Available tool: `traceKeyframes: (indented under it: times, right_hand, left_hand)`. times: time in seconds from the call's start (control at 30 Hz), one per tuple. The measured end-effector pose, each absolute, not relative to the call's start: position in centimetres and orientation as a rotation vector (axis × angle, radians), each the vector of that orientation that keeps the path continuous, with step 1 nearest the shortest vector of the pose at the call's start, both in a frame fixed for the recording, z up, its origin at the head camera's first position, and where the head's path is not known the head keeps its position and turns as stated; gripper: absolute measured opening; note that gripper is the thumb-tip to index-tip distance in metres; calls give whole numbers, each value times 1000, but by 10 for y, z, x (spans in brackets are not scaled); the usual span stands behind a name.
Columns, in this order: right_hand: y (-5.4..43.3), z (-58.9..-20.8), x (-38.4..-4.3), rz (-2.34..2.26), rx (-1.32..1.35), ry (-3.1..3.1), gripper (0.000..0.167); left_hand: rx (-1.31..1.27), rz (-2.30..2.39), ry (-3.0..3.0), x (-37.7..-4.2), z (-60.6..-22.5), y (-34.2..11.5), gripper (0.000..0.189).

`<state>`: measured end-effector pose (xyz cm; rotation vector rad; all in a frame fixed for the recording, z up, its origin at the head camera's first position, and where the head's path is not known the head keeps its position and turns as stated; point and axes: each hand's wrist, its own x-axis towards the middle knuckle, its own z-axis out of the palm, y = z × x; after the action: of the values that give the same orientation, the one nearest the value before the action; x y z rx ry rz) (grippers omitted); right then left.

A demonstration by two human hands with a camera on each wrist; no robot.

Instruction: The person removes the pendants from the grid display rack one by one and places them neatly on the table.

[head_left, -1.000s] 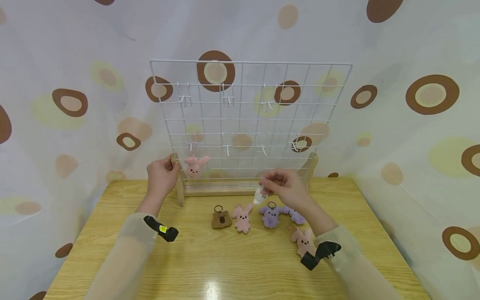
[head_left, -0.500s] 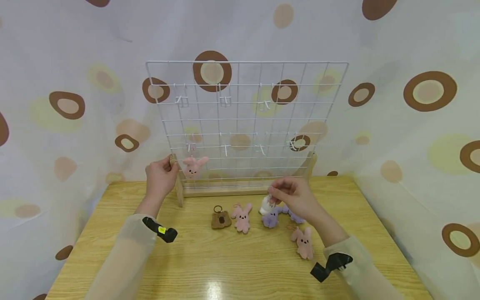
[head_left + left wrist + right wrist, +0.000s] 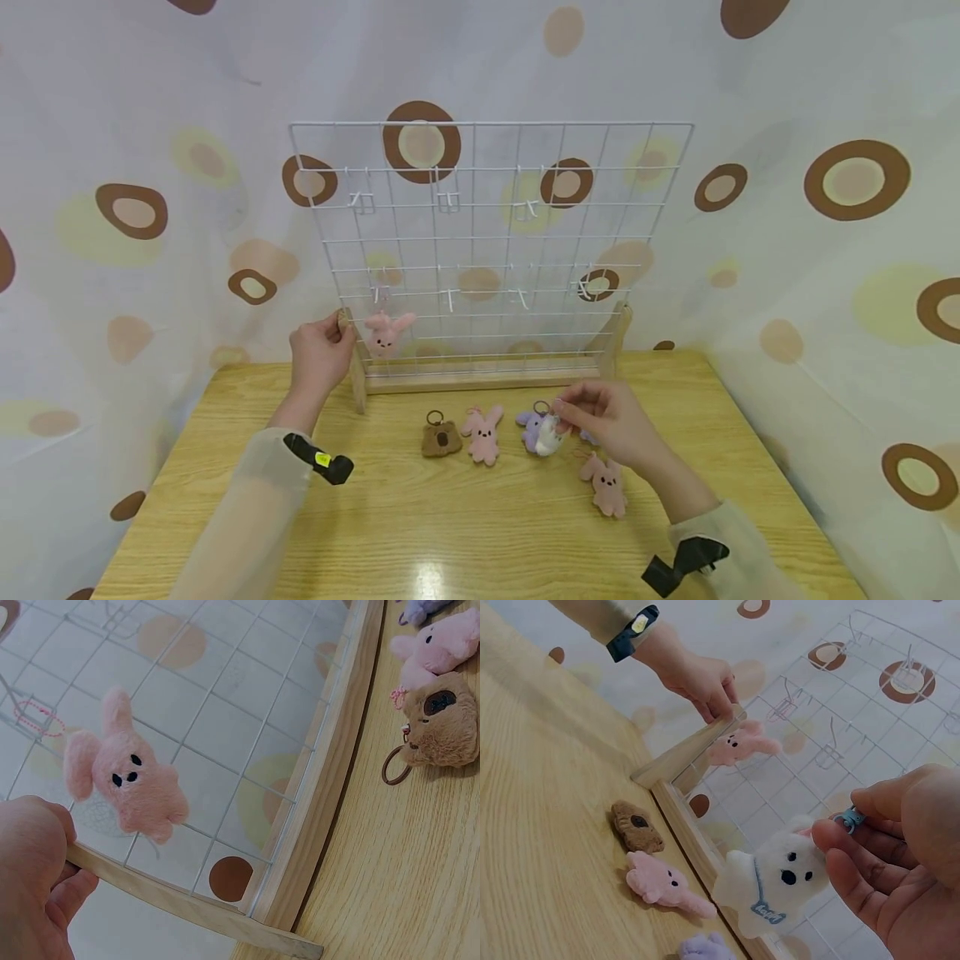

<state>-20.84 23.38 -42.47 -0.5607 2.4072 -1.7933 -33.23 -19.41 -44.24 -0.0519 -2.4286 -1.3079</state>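
Observation:
My right hand (image 3: 606,421) pinches the light-blue clasp (image 3: 848,818) of a white plush dog keychain (image 3: 784,874) between thumb and fingertips. The dog wears a blue collar with a tag and hangs below my fingers. In the head view it overlaps a purple plush bunny (image 3: 531,427). With my left hand (image 3: 321,358) I grip the top of the left wooden post (image 3: 359,379) of a white wire grid rack (image 3: 491,124). Just right of that hand, a pink plush bunny (image 3: 142,776) hangs from a hook by a pink bead chain.
A brown plush bear keychain (image 3: 441,439) and a pink bunny (image 3: 484,437) lie in front of the rack on the wooden table (image 3: 375,517). Another pink bunny (image 3: 606,487) lies nearer, below my right hand. Several white hooks (image 3: 519,297) jut from the grid. A patterned cloth (image 3: 825,292) surrounds the table.
My right hand has moved down and to the right, away from the rack, carrying the white plush dog from beside the purple bunny to in front of it. The left hand keeps its place.

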Motion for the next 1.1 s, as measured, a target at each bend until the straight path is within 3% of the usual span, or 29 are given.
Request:
traceKeyframes:
  times: [1.1]
  right_hand:
    - [242,-484,-162,-1764,-374,2241,18]
  left_hand:
    - [-59,-1315,-2448,-331,-442,-196,39]
